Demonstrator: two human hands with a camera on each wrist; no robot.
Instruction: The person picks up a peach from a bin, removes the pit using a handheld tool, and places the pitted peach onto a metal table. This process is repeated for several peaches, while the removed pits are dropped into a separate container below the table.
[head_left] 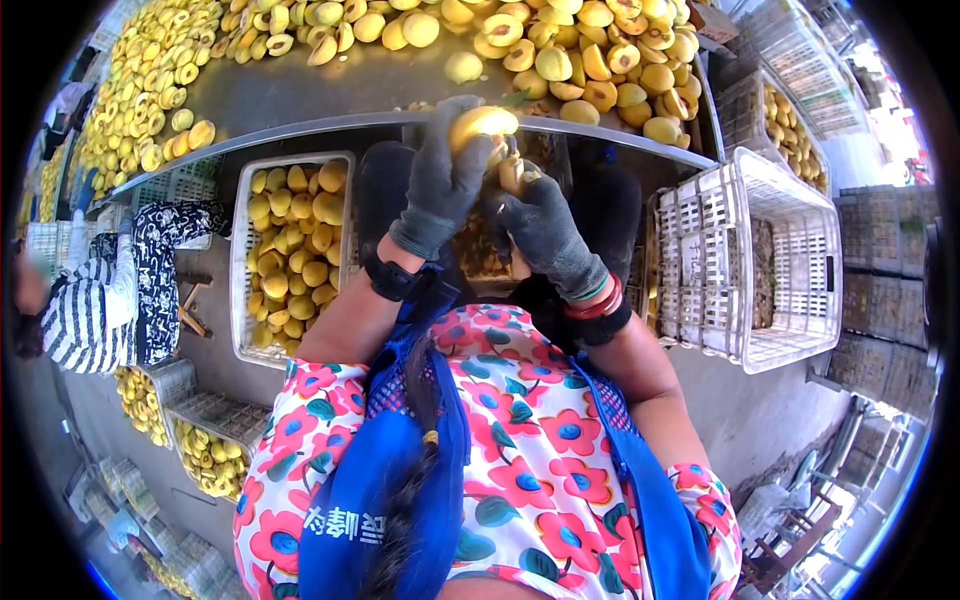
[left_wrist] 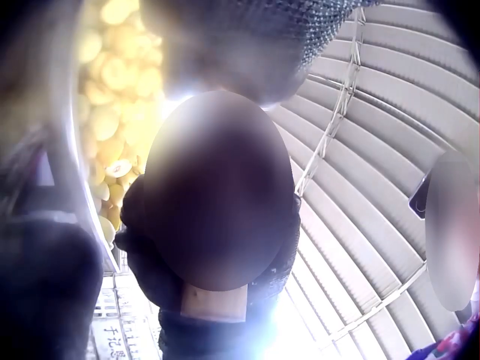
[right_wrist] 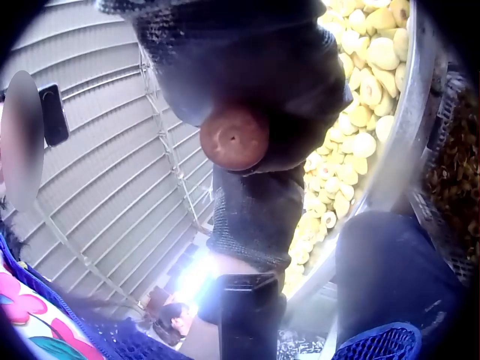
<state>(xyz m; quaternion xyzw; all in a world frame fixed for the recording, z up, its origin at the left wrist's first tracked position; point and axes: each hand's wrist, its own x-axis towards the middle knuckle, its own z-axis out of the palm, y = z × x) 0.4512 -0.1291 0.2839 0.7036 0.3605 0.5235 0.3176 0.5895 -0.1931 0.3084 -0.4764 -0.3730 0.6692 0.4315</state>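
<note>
My left hand [head_left: 438,190], in a dark grey glove, holds a yellow peach [head_left: 484,124] near the edge of the metal table. Close below the fruit, my right hand [head_left: 548,232] in a matching glove grips a wooden-handled tool [head_left: 519,264]. The tool's upper part rises to the peach between the two hands; its working end is mostly hidden. In the right wrist view the round butt of the handle [right_wrist: 234,138] pokes out from the gloved fist. Pale wood [left_wrist: 214,303] shows below the right hand in the left wrist view.
Peach halves [head_left: 600,60] are heaped on the metal table [head_left: 330,95]. A white crate [head_left: 240,260] full of yellow peaches stands at left, beyond it a person in stripes [head_left: 90,320]. Nested white crates [head_left: 745,265] stand at right. A container of brown scraps [right_wrist: 457,172] lies under the table edge.
</note>
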